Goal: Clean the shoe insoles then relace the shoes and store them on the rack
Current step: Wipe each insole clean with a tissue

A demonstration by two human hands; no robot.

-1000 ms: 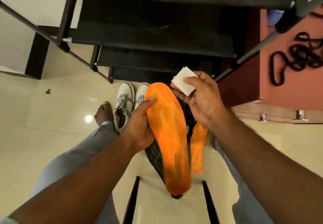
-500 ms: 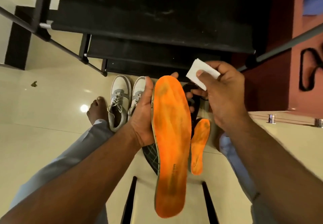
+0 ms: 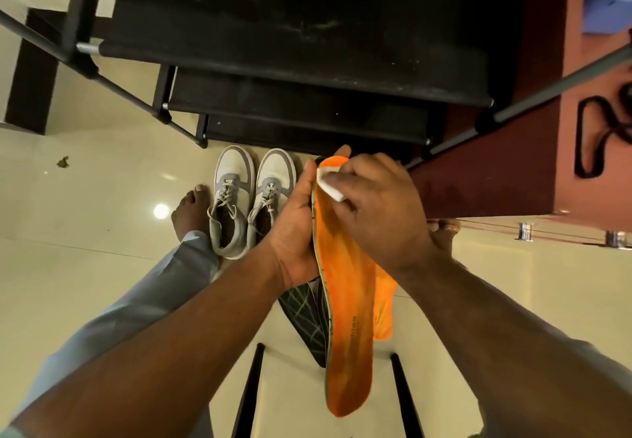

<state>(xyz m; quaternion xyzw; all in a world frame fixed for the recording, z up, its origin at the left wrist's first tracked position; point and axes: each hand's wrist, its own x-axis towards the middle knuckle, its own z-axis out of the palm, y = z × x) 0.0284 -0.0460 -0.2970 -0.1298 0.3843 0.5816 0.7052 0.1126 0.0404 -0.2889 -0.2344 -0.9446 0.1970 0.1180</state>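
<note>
My left hand grips a long orange insole from its left edge and holds it upright in front of me. My right hand pinches a white wipe and presses it on the insole's toe end. A second orange insole lies on the floor behind it, partly hidden. A dark shoe with pale lines lies below my left hand. A pair of white and grey laced sneakers stands on the floor before the black shoe rack.
A black lace lies coiled on the reddish cabinet top at the right. My bare left foot rests beside the sneakers. Two black bars of a seat frame run below me. Pale tiled floor stretches left.
My right hand has come down from beside the insole and now presses the wipe on its toe end. My left hand has turned the insole more edge-on.
</note>
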